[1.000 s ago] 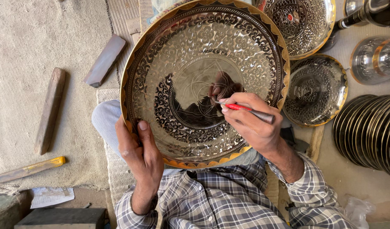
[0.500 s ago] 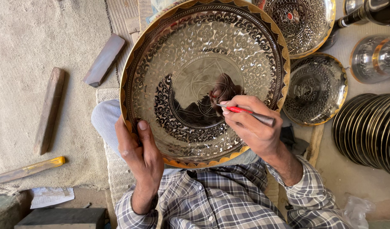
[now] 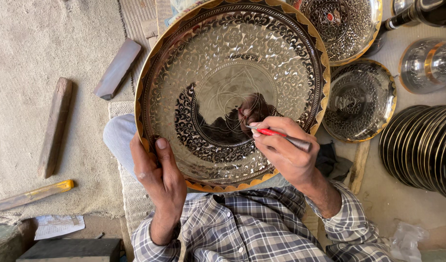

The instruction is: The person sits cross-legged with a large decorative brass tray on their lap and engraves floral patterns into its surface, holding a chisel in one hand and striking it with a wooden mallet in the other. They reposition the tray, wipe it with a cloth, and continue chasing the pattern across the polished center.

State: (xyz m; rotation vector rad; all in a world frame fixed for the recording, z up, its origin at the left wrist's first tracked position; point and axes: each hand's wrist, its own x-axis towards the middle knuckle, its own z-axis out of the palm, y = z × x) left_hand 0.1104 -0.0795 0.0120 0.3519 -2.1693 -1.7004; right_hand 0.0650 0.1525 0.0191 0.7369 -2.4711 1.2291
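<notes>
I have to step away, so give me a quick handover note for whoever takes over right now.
Left hand grips the near rim of the large engraved metal plate, propped on the lap.
Right hand holds a red-handled tool, tip on the plate's middle ring.
Done: outer bands and part of the inner ring look dark and patterned.
Left: the centre shows only faint outlines.
Other plates lie to the right.

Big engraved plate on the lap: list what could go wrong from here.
1. The left hand grips the plate only at its lower rim while it rests on the knee; it could tip or slip.
2. The red-handled tool in the right hand presses on the shiny centre; a skid might scratch the fine pattern.
3. The stack of plates and the smaller dish lie close to the right elbow and might get knocked.
</notes>
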